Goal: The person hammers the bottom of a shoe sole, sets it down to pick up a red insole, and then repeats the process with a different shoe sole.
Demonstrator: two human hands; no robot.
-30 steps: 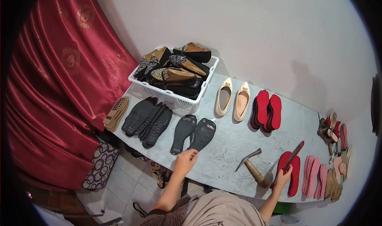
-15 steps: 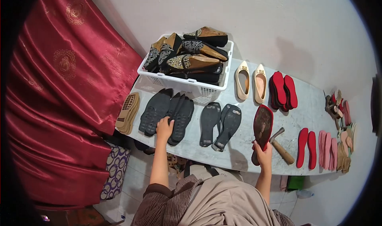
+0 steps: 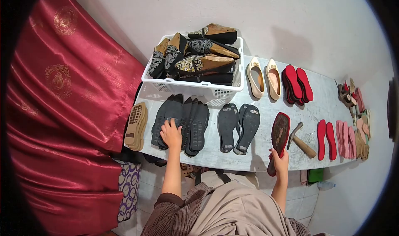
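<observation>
My left hand (image 3: 171,134) lies with its fingers spread on a pile of black shoe soles (image 3: 172,108) with pointed toes. Just right of it stand further black soles (image 3: 200,130), close together. My right hand (image 3: 280,159) is closed round the narrow end of a shoe sole (image 3: 280,130) with a brown, worn face and a red rim, held up over the table's front part. A hammer (image 3: 303,146) with a wooden handle lies to the right of that sole. Between my hands rest flat black soles (image 3: 227,126) with square toes.
A white plastic basket (image 3: 195,86) at the back holds several embellished shoes on wooden lasts. Cream flats (image 3: 273,80) and red-topped soles (image 3: 293,84) stand to its right. Tan soles (image 3: 136,124) lie at the left edge; red insoles (image 3: 321,139) and pink insoles (image 3: 343,138) lie at right.
The view has shifted a little. My left hand has moved up onto the left pile of black soles, its fingers spreading. My right hand still holds the red-rimmed sole.
</observation>
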